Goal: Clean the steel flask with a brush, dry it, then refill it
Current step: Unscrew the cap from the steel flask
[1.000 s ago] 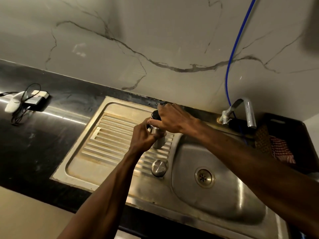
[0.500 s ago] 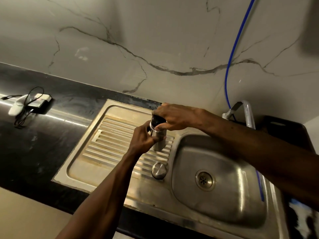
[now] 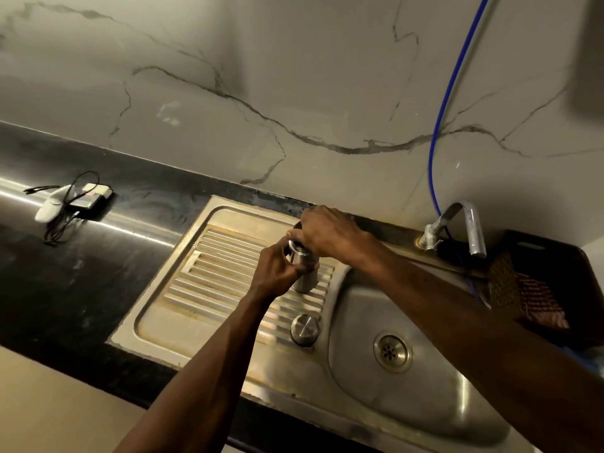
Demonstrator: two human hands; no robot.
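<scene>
The left hand [image 3: 277,269] grips the flask [image 3: 304,273] upright on the drainboard [image 3: 212,273], the right hand [image 3: 327,233] clasping its top, cap [image 3: 304,329] nearby.

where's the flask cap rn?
Head view: the steel cap lies alone on the ribbed drainboard, beside the basin, nearer the camera than the flask.

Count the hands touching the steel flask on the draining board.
2. The left hand grips the steel flask around its upper body; the right hand covers its top from above, hiding whatever it holds there.
</scene>
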